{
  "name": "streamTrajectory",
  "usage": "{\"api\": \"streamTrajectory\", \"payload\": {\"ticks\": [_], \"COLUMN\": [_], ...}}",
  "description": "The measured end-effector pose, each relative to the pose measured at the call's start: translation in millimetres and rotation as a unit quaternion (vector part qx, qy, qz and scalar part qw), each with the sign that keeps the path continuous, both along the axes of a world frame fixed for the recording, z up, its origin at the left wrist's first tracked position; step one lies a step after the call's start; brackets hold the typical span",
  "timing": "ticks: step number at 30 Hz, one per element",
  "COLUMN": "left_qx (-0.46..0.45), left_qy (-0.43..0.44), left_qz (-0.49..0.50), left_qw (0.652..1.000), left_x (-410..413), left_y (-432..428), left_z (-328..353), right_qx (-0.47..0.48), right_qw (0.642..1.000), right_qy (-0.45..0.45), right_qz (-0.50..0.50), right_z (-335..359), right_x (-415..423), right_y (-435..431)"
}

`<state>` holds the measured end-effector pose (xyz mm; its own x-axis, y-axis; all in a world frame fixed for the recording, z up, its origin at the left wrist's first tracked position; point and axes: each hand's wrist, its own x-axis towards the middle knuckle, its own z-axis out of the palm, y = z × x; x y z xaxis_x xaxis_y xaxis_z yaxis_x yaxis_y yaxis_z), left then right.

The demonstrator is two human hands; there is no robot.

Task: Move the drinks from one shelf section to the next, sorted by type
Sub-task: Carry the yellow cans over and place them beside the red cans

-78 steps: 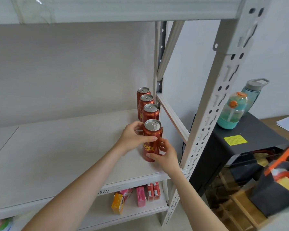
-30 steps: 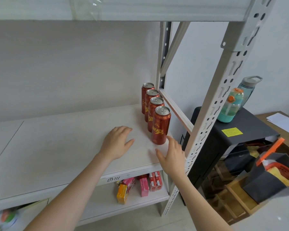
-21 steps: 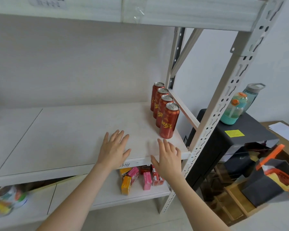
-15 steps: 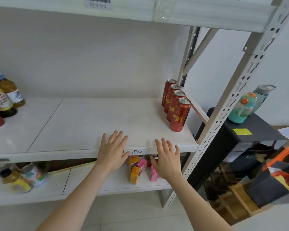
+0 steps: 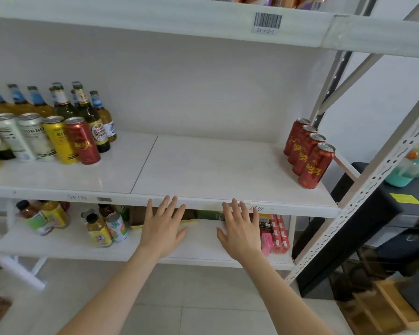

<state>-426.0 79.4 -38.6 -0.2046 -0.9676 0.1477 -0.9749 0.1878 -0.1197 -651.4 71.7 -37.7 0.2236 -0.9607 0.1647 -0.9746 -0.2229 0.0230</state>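
Several red cans (image 5: pixel 310 155) stand in a row at the right end of the white middle shelf (image 5: pixel 203 165). On the left shelf section are mixed drinks: one red can (image 5: pixel 82 140), a yellow can (image 5: pixel 59 139), white cans (image 5: pixel 33 136) and several glass bottles (image 5: pixel 82 110). My left hand (image 5: pixel 163 227) and my right hand (image 5: pixel 240 229) hover in front of the shelf's front edge, fingers straight and spread, holding nothing.
The lower shelf (image 5: pixel 65 247) carries juice bottles (image 5: pixel 107 228) and pink cartons (image 5: pixel 275 234). A perforated grey upright (image 5: pixel 363 189) bounds the shelf at the right. Beyond it a black stand (image 5: pixel 373 209) holds a teal water bottle (image 5: pixel 409 165).
Both hands let go of the front red can and drew back off the shelf to its front edge. The view has swung left, bringing the mixed drinks into sight.
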Motion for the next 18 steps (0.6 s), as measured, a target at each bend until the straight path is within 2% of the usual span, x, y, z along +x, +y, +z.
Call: {"api": "streamTrajectory", "payload": {"ticks": [10,18], "left_qx": [0.021,0.024], "left_qy": [-0.019,-0.034], "left_qz": [0.018,0.062], "left_qw": [0.999,0.997], "left_x": [170,274], "left_y": [9,7], "left_z": [3,7], "right_qx": [-0.004,-0.004], "right_qw": [1.0,0.999], "right_qy": [-0.011,-0.025], "right_qz": [0.012,0.043], "right_z": [-2,3], "right_x": [174,290], "right_y": [-6,-13]}}
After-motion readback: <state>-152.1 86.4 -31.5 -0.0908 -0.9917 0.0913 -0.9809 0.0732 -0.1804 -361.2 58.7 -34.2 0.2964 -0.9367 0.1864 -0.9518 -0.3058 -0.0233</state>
